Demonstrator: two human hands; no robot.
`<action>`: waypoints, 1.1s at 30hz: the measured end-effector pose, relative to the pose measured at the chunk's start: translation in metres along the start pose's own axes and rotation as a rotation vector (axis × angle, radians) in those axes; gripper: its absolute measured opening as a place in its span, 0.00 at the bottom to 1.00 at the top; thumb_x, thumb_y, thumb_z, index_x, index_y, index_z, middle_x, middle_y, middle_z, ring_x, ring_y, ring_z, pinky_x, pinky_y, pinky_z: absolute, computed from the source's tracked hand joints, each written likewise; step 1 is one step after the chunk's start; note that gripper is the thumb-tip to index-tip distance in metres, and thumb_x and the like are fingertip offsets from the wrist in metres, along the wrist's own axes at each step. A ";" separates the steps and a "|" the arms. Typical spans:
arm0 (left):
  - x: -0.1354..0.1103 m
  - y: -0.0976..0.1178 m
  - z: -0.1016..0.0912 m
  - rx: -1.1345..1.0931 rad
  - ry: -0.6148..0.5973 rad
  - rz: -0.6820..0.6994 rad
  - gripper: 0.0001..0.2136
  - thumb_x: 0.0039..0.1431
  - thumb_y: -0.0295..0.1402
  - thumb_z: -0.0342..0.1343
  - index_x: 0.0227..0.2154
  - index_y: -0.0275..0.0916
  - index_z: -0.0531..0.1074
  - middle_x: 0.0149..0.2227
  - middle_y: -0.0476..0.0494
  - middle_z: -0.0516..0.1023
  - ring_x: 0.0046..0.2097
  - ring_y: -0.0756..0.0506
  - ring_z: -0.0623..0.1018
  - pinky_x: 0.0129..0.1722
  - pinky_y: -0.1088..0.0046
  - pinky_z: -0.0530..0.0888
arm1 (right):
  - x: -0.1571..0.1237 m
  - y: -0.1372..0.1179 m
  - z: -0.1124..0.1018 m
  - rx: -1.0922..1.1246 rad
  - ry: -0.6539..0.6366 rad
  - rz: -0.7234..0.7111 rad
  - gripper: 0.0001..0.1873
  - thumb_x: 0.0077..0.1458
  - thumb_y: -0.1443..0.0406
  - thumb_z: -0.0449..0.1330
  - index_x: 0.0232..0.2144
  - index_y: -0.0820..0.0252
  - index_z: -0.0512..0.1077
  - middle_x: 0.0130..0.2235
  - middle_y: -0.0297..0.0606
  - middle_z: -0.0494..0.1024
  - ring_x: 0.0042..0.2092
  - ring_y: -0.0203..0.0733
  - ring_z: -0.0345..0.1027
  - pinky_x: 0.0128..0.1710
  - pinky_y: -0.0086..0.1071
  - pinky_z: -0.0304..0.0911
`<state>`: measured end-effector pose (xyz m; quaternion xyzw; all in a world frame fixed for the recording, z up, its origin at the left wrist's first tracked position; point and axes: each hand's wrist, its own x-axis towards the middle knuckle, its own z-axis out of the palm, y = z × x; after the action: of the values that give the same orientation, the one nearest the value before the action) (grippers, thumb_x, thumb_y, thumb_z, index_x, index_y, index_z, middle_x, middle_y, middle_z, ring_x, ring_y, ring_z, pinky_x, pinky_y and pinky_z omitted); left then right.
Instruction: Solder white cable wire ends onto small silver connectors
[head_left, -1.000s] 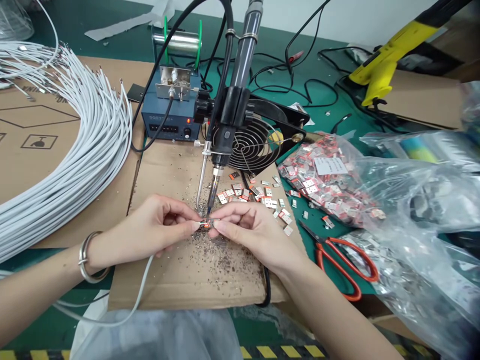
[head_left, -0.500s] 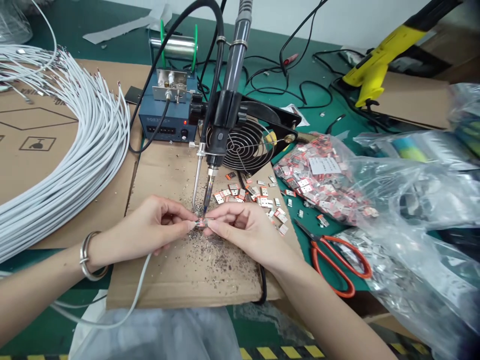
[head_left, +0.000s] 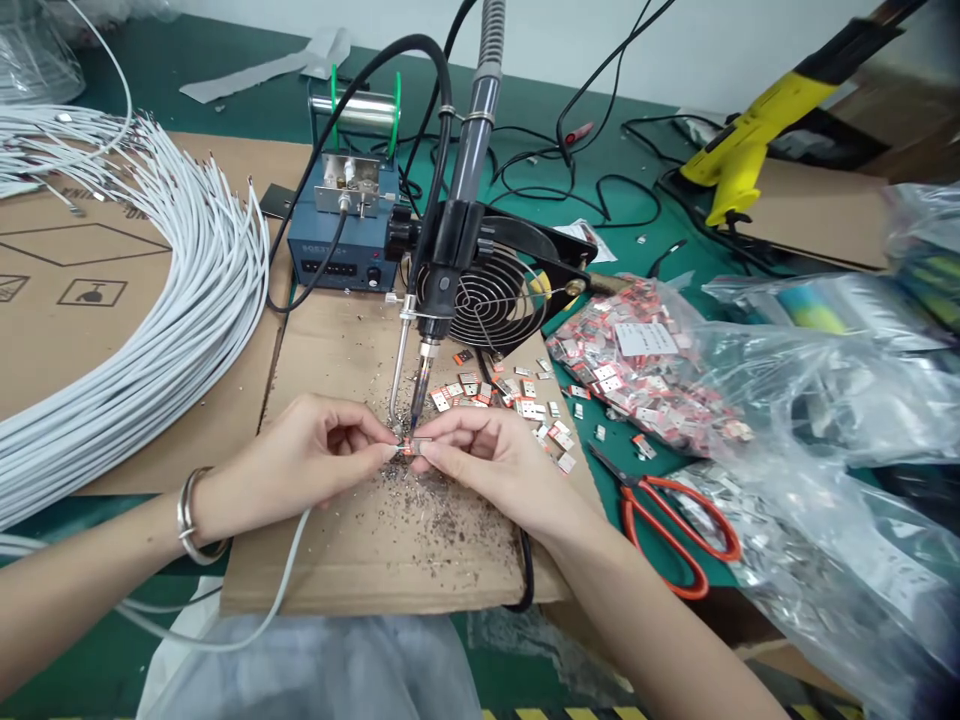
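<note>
My left hand (head_left: 322, 452) pinches the end of a white cable (head_left: 289, 560), which trails down from under the palm. Facing it, my right hand (head_left: 487, 455) grips a small USB connector (head_left: 411, 447) with an orange-red insert between thumb and fingertips. Cable end and connector meet right under the tip of a soldering iron (head_left: 421, 390) fixed in a stand. Beside the iron, a thin metal solder feed tube (head_left: 399, 370) curves down to the same spot. Whether the wires touch the connector's contacts is too small to tell.
Loose USB connectors (head_left: 530, 408) lie right of the iron on cardboard (head_left: 337, 570) strewn with solder specks. Red-handled scissors (head_left: 675, 530) and a bag of connectors (head_left: 615, 350) are at the right. A fan (head_left: 487, 295) and blue solder feeder (head_left: 330, 235) stand behind; coiled white cables (head_left: 217, 290) fill the left.
The view has shifted slightly, so the bench appears a little lower. Both hands keep their pinch under the iron tip, with only slight movement at the connector.
</note>
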<state>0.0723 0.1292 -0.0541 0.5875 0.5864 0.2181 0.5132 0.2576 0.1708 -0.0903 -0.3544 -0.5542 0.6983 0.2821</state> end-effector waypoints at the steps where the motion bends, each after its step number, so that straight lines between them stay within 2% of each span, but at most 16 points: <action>1: 0.000 0.000 0.000 0.004 0.002 0.012 0.15 0.54 0.40 0.53 0.34 0.31 0.72 0.21 0.50 0.66 0.19 0.59 0.62 0.16 0.87 0.62 | 0.000 0.000 0.000 0.002 -0.007 -0.006 0.10 0.46 0.67 0.63 0.31 0.68 0.71 0.28 0.38 0.76 0.30 0.27 0.71 0.30 0.16 0.64; 5: 0.000 -0.005 0.001 0.003 0.006 0.065 0.13 0.54 0.39 0.53 0.34 0.32 0.73 0.19 0.51 0.65 0.19 0.59 0.62 0.16 0.87 0.62 | -0.001 0.001 -0.002 0.021 -0.041 -0.022 0.11 0.46 0.66 0.63 0.32 0.68 0.71 0.28 0.38 0.76 0.30 0.26 0.70 0.30 0.15 0.64; 20: 0.001 -0.007 0.001 0.003 0.008 0.112 0.11 0.54 0.37 0.53 0.33 0.33 0.74 0.18 0.52 0.64 0.18 0.59 0.61 0.16 0.87 0.62 | -0.001 0.001 -0.002 0.157 -0.085 -0.028 0.06 0.46 0.68 0.64 0.30 0.66 0.73 0.27 0.37 0.76 0.29 0.26 0.71 0.30 0.14 0.65; 26: 0.003 -0.008 0.002 0.033 -0.002 0.041 0.15 0.54 0.41 0.52 0.34 0.33 0.73 0.20 0.51 0.65 0.19 0.57 0.62 0.16 0.86 0.64 | 0.000 0.002 -0.001 0.013 0.002 -0.012 0.12 0.39 0.69 0.66 0.30 0.68 0.73 0.27 0.38 0.76 0.28 0.27 0.70 0.28 0.16 0.63; 29: 0.003 -0.007 0.002 0.049 -0.023 0.016 0.15 0.54 0.40 0.52 0.35 0.33 0.73 0.20 0.51 0.64 0.20 0.57 0.62 0.17 0.86 0.63 | 0.000 0.002 -0.002 -0.079 -0.027 -0.029 0.11 0.42 0.67 0.65 0.31 0.69 0.73 0.28 0.40 0.76 0.28 0.27 0.68 0.27 0.17 0.61; 33: -0.003 -0.008 0.005 0.064 -0.037 0.086 0.13 0.54 0.39 0.53 0.34 0.34 0.74 0.23 0.49 0.68 0.23 0.58 0.62 0.20 0.87 0.60 | -0.008 -0.003 -0.004 -0.156 -0.077 -0.017 0.12 0.44 0.66 0.64 0.31 0.70 0.72 0.27 0.41 0.75 0.27 0.26 0.66 0.25 0.17 0.58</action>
<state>0.0727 0.1230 -0.0619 0.6323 0.5576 0.2100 0.4952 0.2655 0.1679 -0.0862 -0.3435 -0.6202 0.6638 0.2381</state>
